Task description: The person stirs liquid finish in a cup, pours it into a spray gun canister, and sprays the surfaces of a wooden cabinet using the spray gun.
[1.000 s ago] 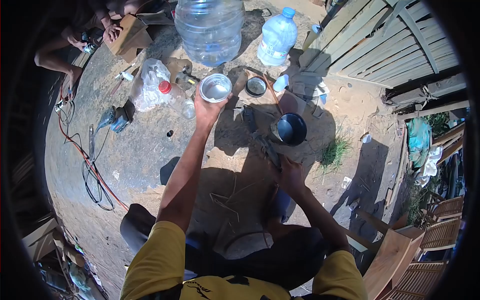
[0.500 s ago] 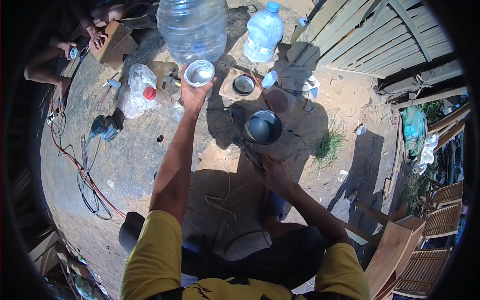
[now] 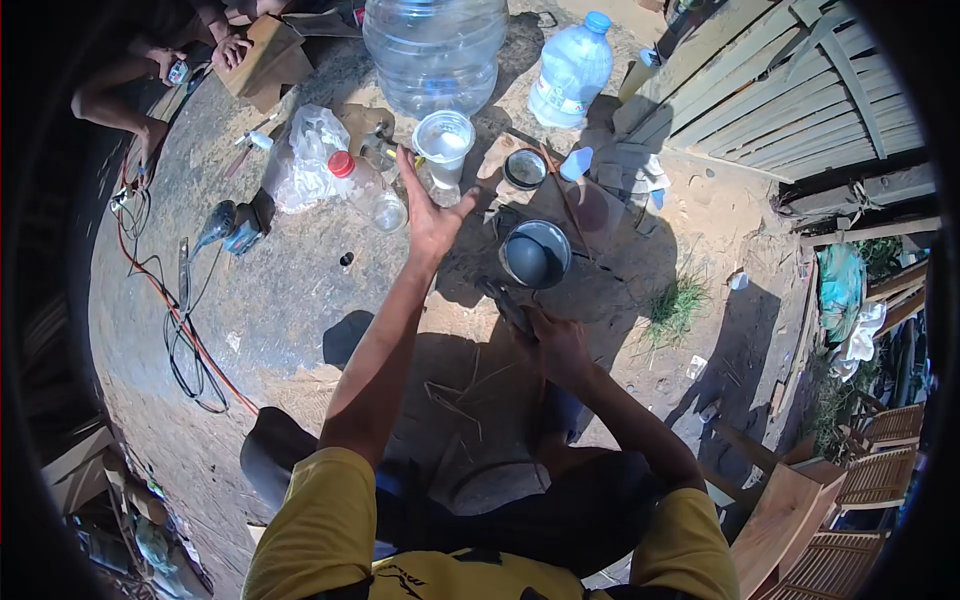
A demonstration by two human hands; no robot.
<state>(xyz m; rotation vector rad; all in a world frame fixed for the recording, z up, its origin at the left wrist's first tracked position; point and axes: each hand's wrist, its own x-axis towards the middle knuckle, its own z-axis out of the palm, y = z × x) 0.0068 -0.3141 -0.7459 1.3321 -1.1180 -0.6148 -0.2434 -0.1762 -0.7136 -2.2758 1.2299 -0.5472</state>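
My left hand (image 3: pixel 432 225) is open, its fingers spread just in front of a clear plastic cup (image 3: pixel 443 150) with pale contents. The cup looks upright and let go, though the hand hides its lower part. My right hand (image 3: pixel 560 348) is closed around the grip of a dark metal tool that looks like a spray gun (image 3: pixel 510 308). Above that grip sits its open round cup (image 3: pixel 552 240), dark inside; I cannot make out how much it holds. A small open tin (image 3: pixel 524 169) and a thin brown stick (image 3: pixel 562 190) lie beyond it.
A big clear water bottle (image 3: pixel 437 60) and a smaller blue-capped bottle (image 3: pixel 574 75) stand behind. Left are a red-capped bottle (image 3: pixel 375 195), plastic bag (image 3: pixel 308 165), sander (image 3: pixel 240 228) and orange cord (image 3: pixel 200 355). Another person's hand (image 3: pixel 232 48) rests on a wooden piece (image 3: pixel 262 62).
My left hand has gone from holding the clear cup to open fingers beside it; the cup now stands lower, near the ground. My right hand keeps its grip. The view has shifted slightly.
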